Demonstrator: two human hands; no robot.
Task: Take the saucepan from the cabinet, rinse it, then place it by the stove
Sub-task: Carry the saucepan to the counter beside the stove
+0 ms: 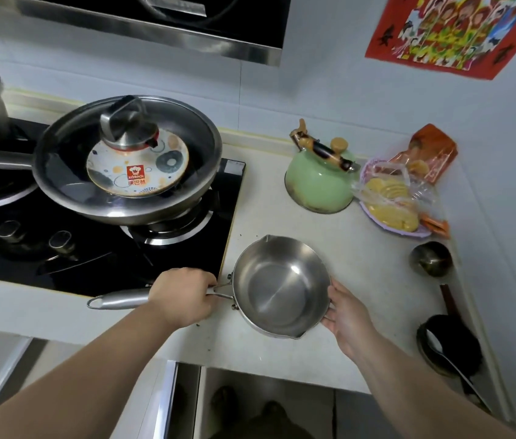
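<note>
A small steel saucepan with pour spouts rests upright on the white counter, just right of the black glass stove. Its long handle points left along the stove's front edge. My left hand is closed around the handle where it joins the pan. My right hand lies against the pan's right rim, fingers spread along the wall. The pan's inside looks empty.
A large steel frying pan with a lid and patterned label sits on the right burner. A green kettle, a bagged plate of biscuits, a steel ladle and a dark bowl with a spoon stand along the counter's right side.
</note>
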